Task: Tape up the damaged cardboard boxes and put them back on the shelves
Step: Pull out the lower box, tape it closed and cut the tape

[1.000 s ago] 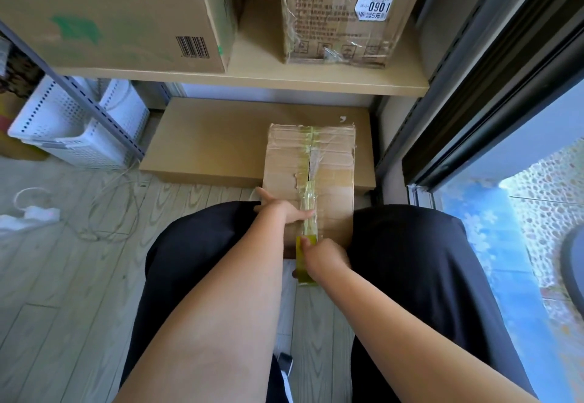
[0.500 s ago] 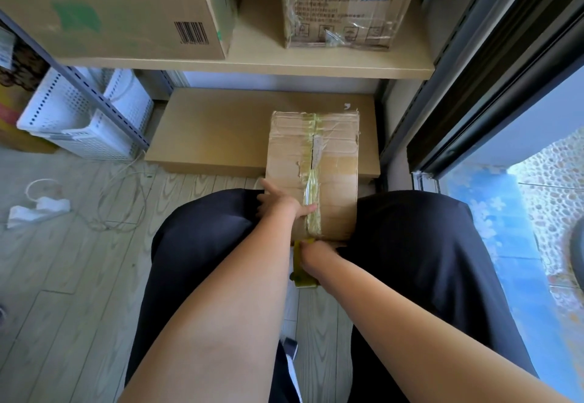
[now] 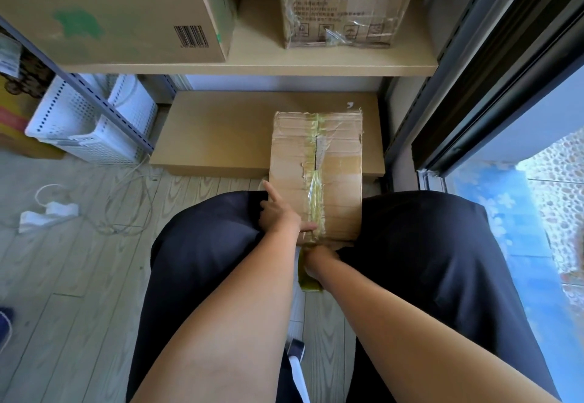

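down at 6 o'clock: left hand (image 3: 278, 213) flat on box (image 3: 316, 175), right hand (image 3: 317, 255) gripping tape roll (image 3: 308, 276); mid-taping, next probably cutting the strip.

right hand (image 3: 317, 259): I see only its back; the fingers disappear below the worn brown cardboard box (image 3: 339, 187).
yellowish tape roll (image 3: 308, 276): mostly covered by that hand.
large barcoded carton (image 3: 120, 14): cropped top and left.

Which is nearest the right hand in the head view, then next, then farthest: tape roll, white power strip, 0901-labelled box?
1. tape roll: gripped in the right hand.
2. white power strip: on the floor, far left.
3. 0901-labelled box: upper shelf, ahead.
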Action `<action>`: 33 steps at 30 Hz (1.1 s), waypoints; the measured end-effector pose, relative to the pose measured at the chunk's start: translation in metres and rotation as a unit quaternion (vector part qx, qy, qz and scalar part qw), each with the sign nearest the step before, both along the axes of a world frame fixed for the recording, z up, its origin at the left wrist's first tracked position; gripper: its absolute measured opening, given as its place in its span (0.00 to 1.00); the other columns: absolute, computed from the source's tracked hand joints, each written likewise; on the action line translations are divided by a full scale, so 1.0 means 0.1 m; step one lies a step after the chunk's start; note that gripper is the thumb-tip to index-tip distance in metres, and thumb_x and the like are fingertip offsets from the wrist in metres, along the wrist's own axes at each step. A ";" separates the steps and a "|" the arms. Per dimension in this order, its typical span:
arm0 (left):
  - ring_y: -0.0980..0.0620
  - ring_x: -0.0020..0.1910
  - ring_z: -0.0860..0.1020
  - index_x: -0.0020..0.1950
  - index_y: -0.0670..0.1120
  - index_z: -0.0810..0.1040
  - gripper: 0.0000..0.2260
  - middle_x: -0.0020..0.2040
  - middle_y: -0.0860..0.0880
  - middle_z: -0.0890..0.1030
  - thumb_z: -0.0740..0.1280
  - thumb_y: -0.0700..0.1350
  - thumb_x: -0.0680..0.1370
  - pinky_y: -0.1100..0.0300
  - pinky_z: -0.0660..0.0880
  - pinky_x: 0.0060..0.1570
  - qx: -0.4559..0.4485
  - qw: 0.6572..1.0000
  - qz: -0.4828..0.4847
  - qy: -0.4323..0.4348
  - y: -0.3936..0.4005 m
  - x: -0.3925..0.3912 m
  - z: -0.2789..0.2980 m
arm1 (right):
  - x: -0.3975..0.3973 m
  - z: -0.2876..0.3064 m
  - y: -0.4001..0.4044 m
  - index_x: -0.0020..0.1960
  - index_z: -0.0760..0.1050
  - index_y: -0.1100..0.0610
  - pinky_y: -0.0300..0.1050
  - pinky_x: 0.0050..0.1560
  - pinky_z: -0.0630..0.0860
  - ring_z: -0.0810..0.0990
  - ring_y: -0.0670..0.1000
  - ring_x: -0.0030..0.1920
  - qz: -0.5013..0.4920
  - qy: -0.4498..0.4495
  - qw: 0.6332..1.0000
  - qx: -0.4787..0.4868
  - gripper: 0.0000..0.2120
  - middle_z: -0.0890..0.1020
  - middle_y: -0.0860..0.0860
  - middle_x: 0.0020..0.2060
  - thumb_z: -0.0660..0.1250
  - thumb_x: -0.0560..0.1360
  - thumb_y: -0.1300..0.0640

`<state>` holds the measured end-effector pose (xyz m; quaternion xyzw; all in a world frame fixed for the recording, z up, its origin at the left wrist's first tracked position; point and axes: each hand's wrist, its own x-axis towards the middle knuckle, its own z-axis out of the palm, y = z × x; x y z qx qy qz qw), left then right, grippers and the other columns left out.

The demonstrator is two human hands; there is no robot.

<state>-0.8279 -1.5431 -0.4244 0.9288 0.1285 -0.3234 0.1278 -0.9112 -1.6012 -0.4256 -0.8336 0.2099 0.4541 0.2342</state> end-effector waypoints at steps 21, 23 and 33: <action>0.44 0.64 0.74 0.74 0.47 0.56 0.55 0.67 0.45 0.71 0.85 0.57 0.57 0.49 0.76 0.60 -0.173 0.980 0.083 -0.053 0.27 0.07 -0.04 | 0.49 -0.06 -0.75 0.60 0.74 0.60 0.42 0.39 0.72 0.81 0.57 0.54 -0.341 -0.220 0.913 -0.029 0.30 0.81 0.56 0.54 0.77 0.68 0.41; 0.45 0.69 0.71 0.77 0.47 0.56 0.55 0.72 0.47 0.69 0.83 0.60 0.59 0.48 0.73 0.64 -0.211 0.968 0.083 -0.104 0.28 0.19 0.01 | 0.56 -0.01 -0.81 0.59 0.74 0.60 0.44 0.45 0.74 0.80 0.58 0.55 -0.349 -0.285 0.893 -0.009 0.28 0.81 0.55 0.53 0.75 0.69 0.41; 0.50 0.75 0.62 0.78 0.56 0.60 0.42 0.76 0.50 0.62 0.76 0.60 0.69 0.59 0.63 0.60 -0.318 0.915 0.069 -0.240 0.26 0.67 0.04 | 0.93 0.06 -0.97 0.43 0.74 0.60 0.36 0.32 0.67 0.78 0.52 0.39 -0.318 -0.458 0.830 0.039 0.14 0.80 0.49 0.35 0.69 0.76 0.49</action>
